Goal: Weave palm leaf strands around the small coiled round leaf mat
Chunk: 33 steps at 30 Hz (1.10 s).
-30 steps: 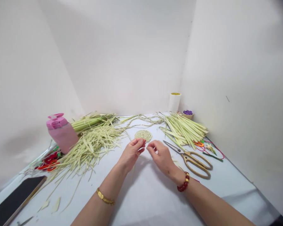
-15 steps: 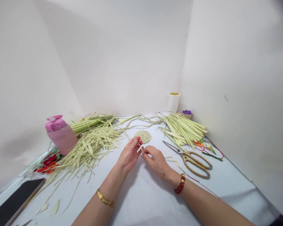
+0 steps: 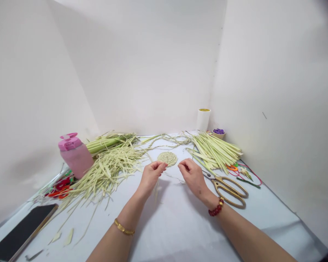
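Observation:
My left hand (image 3: 150, 178) is closed in a pinch just in front of a round coiled disc (image 3: 168, 158) of pale green plant fibre. Faint pale grass strips (image 3: 156, 190) hang down below its fingers. My right hand (image 3: 193, 179) is pinched too, a short gap to the right, and what its fingertips hold, if anything, is too small to make out. Beyond my right wrist lie large scissors (image 3: 231, 187) with bronze-coloured handles, their blades partly hidden by the hand.
Shredded strips (image 3: 112, 167) and a bundle of stalks (image 3: 106, 143) lie left, by a pink bottle (image 3: 75, 157) and a black phone (image 3: 23, 231). Cut stalks (image 3: 217, 149) lie right, with a white cup (image 3: 203, 120) and a purple-filled bowl (image 3: 218, 133) behind. Twisted cord (image 3: 166, 139) runs along the back.
My hands have drawn apart, the right one moving right and over the scissors' blades. The pale strip that showed between my fingertips is no longer visible there. The view has shifted slightly.

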Motion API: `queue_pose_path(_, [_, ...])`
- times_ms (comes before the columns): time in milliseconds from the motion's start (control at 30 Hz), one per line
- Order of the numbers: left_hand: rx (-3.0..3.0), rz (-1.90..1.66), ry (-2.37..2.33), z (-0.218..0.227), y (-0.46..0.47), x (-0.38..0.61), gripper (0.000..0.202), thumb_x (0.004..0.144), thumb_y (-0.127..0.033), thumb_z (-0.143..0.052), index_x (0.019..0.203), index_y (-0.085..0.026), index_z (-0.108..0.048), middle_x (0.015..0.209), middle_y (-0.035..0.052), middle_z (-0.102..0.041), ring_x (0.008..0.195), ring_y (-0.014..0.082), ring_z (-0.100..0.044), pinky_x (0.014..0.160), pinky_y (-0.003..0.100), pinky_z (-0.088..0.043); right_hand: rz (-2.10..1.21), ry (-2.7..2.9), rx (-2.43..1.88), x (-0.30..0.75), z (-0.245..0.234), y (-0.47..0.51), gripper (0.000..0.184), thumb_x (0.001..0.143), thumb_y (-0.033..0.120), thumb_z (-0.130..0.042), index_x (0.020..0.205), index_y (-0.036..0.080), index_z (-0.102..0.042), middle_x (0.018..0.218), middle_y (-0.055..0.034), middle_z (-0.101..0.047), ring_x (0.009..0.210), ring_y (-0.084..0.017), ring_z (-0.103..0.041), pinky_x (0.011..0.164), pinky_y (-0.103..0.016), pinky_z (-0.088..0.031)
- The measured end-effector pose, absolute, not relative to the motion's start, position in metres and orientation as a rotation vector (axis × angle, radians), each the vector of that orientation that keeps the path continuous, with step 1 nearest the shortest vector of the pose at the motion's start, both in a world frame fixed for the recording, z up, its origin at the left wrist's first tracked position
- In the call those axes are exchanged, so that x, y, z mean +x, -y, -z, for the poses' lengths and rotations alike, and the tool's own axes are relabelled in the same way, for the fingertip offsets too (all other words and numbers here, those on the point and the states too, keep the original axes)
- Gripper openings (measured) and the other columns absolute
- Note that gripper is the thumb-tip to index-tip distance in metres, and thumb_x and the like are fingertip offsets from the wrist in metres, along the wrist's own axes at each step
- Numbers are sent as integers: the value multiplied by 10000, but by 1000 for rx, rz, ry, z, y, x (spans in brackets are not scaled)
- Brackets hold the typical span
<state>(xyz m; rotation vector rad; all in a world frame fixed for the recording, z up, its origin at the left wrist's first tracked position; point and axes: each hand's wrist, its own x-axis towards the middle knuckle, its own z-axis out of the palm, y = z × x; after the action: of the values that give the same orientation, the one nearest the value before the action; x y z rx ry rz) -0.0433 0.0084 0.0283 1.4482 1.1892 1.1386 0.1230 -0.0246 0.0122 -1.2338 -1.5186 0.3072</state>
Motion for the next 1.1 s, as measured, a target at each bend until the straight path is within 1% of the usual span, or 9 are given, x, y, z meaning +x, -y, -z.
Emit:
queue_pose_path(67, [1567,-1087,-1226,-25,-9,-43,246,689,-401,-635,698,-160,-677,652,2,-624,576,118,-471,588,241,-356,-307,1511,-1197,122,-15,26,147,828,172,-482,695,194,-541,692,-2,-536,648,-142,-488,618,-261,-368])
queue_pose_path(167, [1782,-941,-1203,-20,-6,-40,199,706,-351,-589,656,-172,-657,604,-14,-585,573,126,-462,569,236,-340,-340,1586,-1089,118,-17,29,129,839,172,-467,739,193,-546,742,-11,-553,694,-140,-506,639,-250,-381])
queue_pose_path(233, [1891,-826,-1128,-19,-3,-38,214,735,-340,-547,618,-179,-625,574,-24,-546,562,123,-441,552,229,-322,-382,1649,-1051,116,-15,30,133,850,175,-446,757,196,-539,751,-7,-561,718,-140,-515,654,-246,-384])
queue_pose_path(300, [1977,-774,-1080,-19,1,-35,236,760,-323,-515,588,-183,-595,565,-28,-518,556,118,-421,540,225,-304,-431,1669,-1087,116,-11,29,140,864,190,-421,773,201,-528,715,8,-553,682,-135,-508,635,-242,-377])
queue_pose_path(467, [2135,-867,-1069,-25,8,-32,203,781,-288,-522,623,-205,-619,620,-11,-560,605,133,-473,586,233,-332,-609,1599,-1227,118,-4,25,161,864,240,-396,730,209,-479,583,45,-502,508,-114,-452,526,-224,-349])
queue_pose_path(600, [2241,-994,-1061,-24,8,-31,194,800,-296,-541,663,-232,-663,669,15,-582,631,145,-497,626,247,-346,-813,1476,-1224,120,-4,20,139,819,258,-437,695,205,-470,527,52,-512,473,-103,-456,489,-208,-356])
queue_pose_path(733, [2139,-1139,-1077,-20,9,-28,154,783,-334,-596,690,-254,-689,709,34,-589,657,155,-510,667,250,-367,-1015,1350,-1213,121,0,15,113,775,269,-461,687,198,-468,492,53,-516,425,-96,-453,440,-199,-363])
queue_pose_path(967, [2189,-1186,-1086,-17,12,-28,157,822,-331,-572,820,-268,-716,793,57,-618,745,170,-546,748,250,-388,-1174,1319,-1151,122,-9,18,153,724,210,-481,582,194,-427,403,71,-441,369,-72,-377,403,-187,-304])
queue_pose_path(1100, [2203,-1163,-1051,-18,13,-29,155,827,-319,-565,844,-276,-713,809,57,-624,759,167,-555,747,244,-385,-1246,1356,-1136,124,-10,18,163,716,170,-440,556,198,-436,372,84,-363,368,-79,-340,421,-203,-344])
